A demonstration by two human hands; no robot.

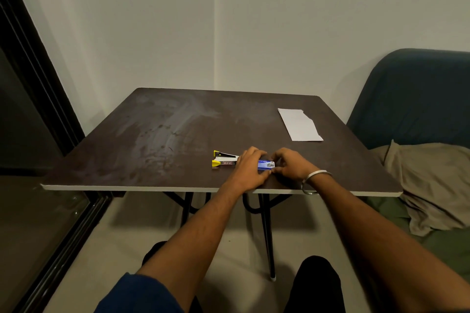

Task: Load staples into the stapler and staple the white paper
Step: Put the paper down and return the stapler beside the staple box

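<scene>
Both hands, left hand and right hand, are pinching the blue staple box beside the unloaded-looking stapler, white paper lying unstapled across the counter.

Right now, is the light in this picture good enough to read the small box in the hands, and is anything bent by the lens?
Head view: dim, yellowish light; the print on the blue box is too small and soft to read. Pale smears shine on the dark table. Its near edge and the window frame lean from the wide lens. The stapler and paper stay clear.
</scene>
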